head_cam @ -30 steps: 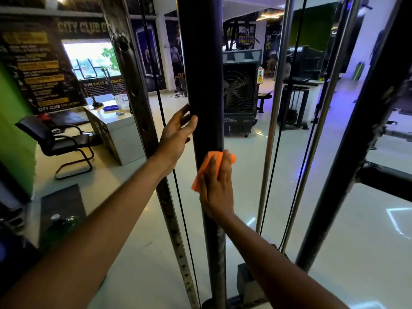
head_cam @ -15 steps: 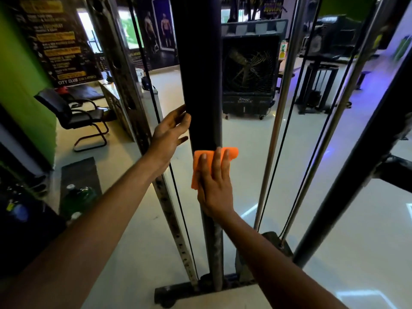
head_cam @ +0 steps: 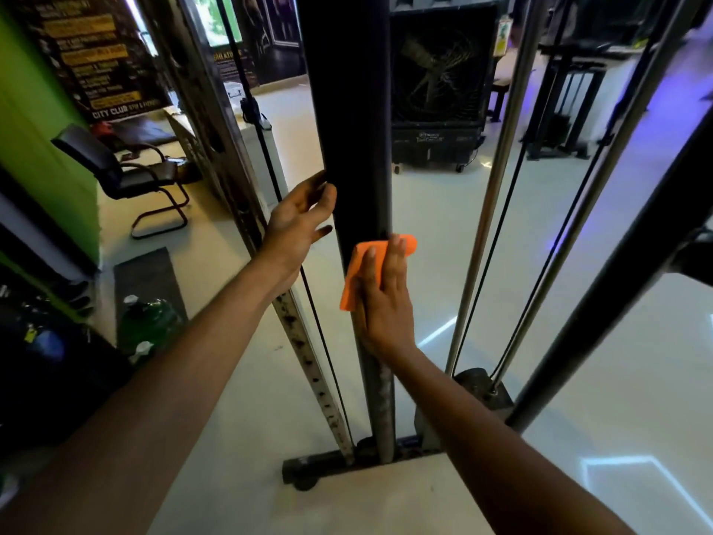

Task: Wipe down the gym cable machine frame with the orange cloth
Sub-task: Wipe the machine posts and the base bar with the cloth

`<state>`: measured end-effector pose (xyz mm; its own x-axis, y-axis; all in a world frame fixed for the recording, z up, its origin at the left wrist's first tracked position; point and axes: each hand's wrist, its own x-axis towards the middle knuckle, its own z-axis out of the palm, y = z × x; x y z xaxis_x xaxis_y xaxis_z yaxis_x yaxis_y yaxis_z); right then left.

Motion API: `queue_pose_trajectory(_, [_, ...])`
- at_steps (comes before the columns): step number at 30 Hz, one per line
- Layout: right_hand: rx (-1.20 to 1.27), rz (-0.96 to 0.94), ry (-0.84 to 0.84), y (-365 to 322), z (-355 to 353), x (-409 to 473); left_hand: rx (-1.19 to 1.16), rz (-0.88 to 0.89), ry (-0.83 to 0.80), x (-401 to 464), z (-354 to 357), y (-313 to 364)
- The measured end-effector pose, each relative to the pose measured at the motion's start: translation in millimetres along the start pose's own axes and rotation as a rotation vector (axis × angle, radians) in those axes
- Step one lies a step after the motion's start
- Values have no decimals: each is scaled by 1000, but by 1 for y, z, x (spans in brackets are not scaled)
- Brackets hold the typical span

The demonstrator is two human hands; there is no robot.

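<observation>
Fingers of your right hand [head_cam: 382, 299] lie straight, pressing the orange cloth [head_cam: 364, 264] flat against the dark post [head_cam: 347, 110] of the cable machine. Your left hand [head_cam: 299, 222] rests spread against the post's left edge, just above the cloth.

Just the one head cam, wide-angle, looking forward and down, right up close to the black upright post [head_cam: 349, 110] at 12 o'clock, floor base [head_cam: 328, 463] near 6.

Black chair [head_cam: 115, 167] by green wall [head_cam: 34, 140]; green bottle [head_cam: 148, 326] beside dark floor mat [head_cam: 144, 276]; large fan cooler [head_cam: 436, 83] behind.
</observation>
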<state>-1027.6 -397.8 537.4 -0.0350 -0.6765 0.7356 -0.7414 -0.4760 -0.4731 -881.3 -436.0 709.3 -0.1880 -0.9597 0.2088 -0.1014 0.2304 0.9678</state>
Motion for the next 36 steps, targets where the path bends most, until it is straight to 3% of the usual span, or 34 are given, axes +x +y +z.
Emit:
queue_pose_trajectory(6, [-27,-16,148,-26,-10,50,-45,-8,-19,1,-4,-10])
queue_pose_trajectory(12, [-99,66,-11,-7,14,-31,-85,-11,-58,-6,-2,-32])
queue_pose_trajectory(19, [-40,53,155,-28,2,37,-91,-7,-96,1,-8,-46])
queue_pose_trajectory(25, [-98,97,-29,7,29,-64,-91,-9,-123,-6,-2,-64])
queue_pose_trajectory(32, [-41,47,209,-5,28,14,-45,12,-127,-5,2,-87])
queue_pose_trajectory(36, [-118,55,37,35,53,-82,-40,32,-116,-16,9,-115])
